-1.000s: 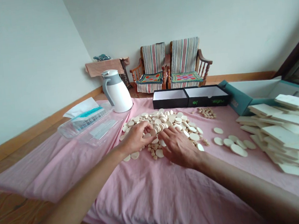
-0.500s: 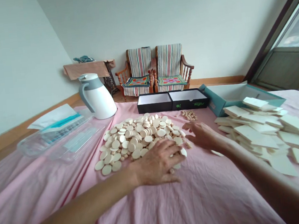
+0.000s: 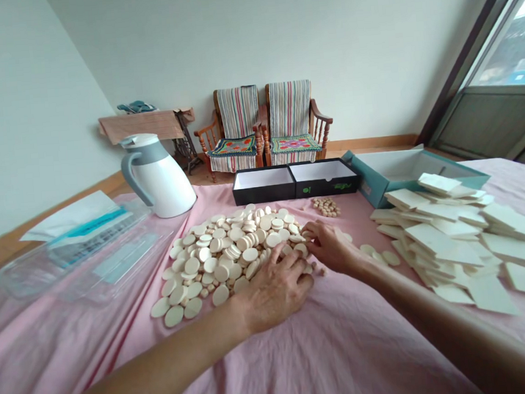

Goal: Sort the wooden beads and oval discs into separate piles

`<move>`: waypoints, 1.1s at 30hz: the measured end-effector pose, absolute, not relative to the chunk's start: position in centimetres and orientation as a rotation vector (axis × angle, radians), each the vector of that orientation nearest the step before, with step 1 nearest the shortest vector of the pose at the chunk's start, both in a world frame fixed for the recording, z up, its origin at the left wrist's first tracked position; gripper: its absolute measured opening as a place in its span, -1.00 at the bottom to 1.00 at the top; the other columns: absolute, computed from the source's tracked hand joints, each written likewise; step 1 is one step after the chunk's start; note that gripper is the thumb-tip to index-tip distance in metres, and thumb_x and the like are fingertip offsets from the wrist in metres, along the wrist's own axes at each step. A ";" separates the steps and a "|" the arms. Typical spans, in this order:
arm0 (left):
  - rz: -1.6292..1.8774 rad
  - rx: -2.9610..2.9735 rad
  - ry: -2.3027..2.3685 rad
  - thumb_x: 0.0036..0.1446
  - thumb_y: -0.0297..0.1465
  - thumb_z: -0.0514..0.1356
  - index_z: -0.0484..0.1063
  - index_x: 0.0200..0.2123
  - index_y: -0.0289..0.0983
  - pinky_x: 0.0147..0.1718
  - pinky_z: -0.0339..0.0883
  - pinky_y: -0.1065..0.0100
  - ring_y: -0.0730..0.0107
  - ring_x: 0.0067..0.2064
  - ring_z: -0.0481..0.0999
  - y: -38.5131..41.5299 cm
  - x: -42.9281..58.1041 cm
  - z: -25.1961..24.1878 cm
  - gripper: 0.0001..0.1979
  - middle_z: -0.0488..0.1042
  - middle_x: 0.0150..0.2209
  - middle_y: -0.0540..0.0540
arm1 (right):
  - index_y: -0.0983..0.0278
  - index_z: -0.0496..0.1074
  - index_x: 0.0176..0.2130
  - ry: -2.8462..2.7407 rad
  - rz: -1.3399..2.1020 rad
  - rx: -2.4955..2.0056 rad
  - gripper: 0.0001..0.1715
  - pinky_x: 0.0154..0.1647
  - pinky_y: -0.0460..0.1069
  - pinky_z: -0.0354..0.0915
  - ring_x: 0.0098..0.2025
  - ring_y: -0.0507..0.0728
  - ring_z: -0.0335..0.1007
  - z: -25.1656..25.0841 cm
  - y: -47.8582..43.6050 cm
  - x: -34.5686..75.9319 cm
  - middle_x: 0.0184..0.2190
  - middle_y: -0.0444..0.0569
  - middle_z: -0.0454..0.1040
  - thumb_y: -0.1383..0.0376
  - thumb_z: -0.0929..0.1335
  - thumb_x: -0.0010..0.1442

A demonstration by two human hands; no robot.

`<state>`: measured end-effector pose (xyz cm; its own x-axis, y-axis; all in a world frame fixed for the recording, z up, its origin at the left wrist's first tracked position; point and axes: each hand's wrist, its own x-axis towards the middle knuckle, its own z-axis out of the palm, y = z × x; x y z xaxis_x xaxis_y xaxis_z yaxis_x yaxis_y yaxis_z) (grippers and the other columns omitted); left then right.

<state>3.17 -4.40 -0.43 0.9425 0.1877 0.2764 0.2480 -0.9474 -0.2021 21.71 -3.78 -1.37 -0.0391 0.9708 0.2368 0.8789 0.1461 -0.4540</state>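
Note:
A heap of several pale wooden discs [image 3: 223, 249] lies on the pink cloth [image 3: 340, 349]. My left hand [image 3: 273, 288] rests palm down on the heap's near right edge, fingers spread over the discs. My right hand [image 3: 331, 246] touches the heap's right side with its fingers curled loosely; whether they hold a disc is hidden. A few loose discs [image 3: 378, 254] lie just right of that hand. A small cluster of tiny wooden beads [image 3: 326, 206] sits behind the heap.
A white jug [image 3: 159, 175] stands at the back left beside a clear plastic box [image 3: 78, 250]. Two open black boxes [image 3: 295, 180] and a teal box [image 3: 402, 169] sit at the back. Several pale square tiles [image 3: 459, 235] are piled on the right. Two chairs stand by the wall.
The view has swung right. My left hand moved from the heap's left to its near right edge. My right hand swept out to the right, then came back to the heap.

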 end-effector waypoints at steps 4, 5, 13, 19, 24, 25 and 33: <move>-0.375 -2.835 -0.436 0.23 -0.46 0.02 0.37 -0.27 -0.31 0.11 0.08 0.02 0.17 0.01 0.32 -3.5 2.7 0.3 -0.86 0.42 -0.19 -0.16 | 0.33 0.40 -0.34 -1.971 0.211 -1.645 -0.79 -0.34 -0.10 0.16 -0.36 0.03 0.30 0.1 -2.2 19.7 -0.38 -0.03 0.42 0.50 0.25 -0.01; -0.387 -2.828 -0.483 0.23 -0.48 0.02 0.37 -0.26 -0.31 0.10 0.09 0.03 0.17 0.00 0.32 -3.1 2.5 0.3 -0.86 0.41 -0.19 -0.16 | 0.33 0.41 -0.31 -1.981 0.233 -1.599 -0.77 -0.33 -0.11 0.17 -0.36 0.02 0.31 0.5 -1.8 19.2 -0.35 -0.02 0.43 0.50 0.24 0.00; -0.644 -2.784 -0.787 0.20 -0.51 0.05 0.39 -0.26 -0.31 0.03 0.21 0.10 0.22 -0.01 0.34 1.3 0.1 0.0 -0.87 0.42 -0.13 -0.15 | 0.31 0.40 -0.32 -1.999 0.343 -1.610 -0.85 -0.38 -0.12 0.19 -0.41 -0.01 0.33 2.0 -3.7 21.2 -0.37 -0.05 0.44 0.44 0.26 0.07; -0.919 -2.767 -0.773 0.22 -0.44 0.05 0.39 -0.16 -0.29 0.10 0.16 0.09 0.25 0.04 0.33 -0.3 -0.3 0.5 -0.83 0.42 -0.06 -0.14 | 0.32 0.34 -0.26 -2.217 0.295 -1.899 -0.84 -0.32 -0.05 0.12 -0.30 0.10 0.31 -0.2 -7.9 22.9 -0.30 0.04 0.41 0.38 0.28 0.07; -0.747 -2.991 -0.533 0.16 -0.15 0.13 0.43 -0.28 -0.27 0.17 0.03 0.01 0.18 0.05 0.33 -5.2 0.3 0.1 -0.71 0.45 -0.13 -0.14 | 0.30 0.31 -0.26 -2.190 0.312 -1.891 -0.83 -0.32 -0.06 0.08 -0.26 0.09 0.29 -1.4 -8.6 22.0 -0.27 0.05 0.36 0.43 0.24 0.08; -0.710 -2.993 -0.543 0.16 -0.14 0.12 0.43 -0.24 -0.27 0.18 0.01 -0.01 0.16 0.07 0.32 -6.0 0.3 -0.1 -0.69 0.45 -0.12 -0.15 | 0.29 0.31 -0.26 -2.174 0.345 -1.869 -0.82 -0.32 -0.07 0.07 -0.27 0.08 0.29 -1.5 -8.6 21.9 -0.28 0.03 0.35 0.45 0.23 0.08; -0.783 -2.912 -0.653 0.20 -0.21 0.09 0.43 -0.16 -0.26 0.16 0.09 0.02 0.19 0.05 0.35 -5.6 0.0 -1.0 -0.73 0.46 -0.08 -0.15 | 0.28 0.30 -0.35 -2.084 0.336 -1.817 -0.83 -0.37 -0.10 0.01 -0.36 0.02 0.26 -2.5 -8.8 21.9 -0.37 -0.05 0.35 0.49 0.21 0.06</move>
<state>-0.01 -5.65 -1.04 0.7819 0.3847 0.4905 0.4133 -0.9090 0.0542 21.90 -8.82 -2.47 -0.1129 0.9877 0.1083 0.9036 0.1474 -0.4023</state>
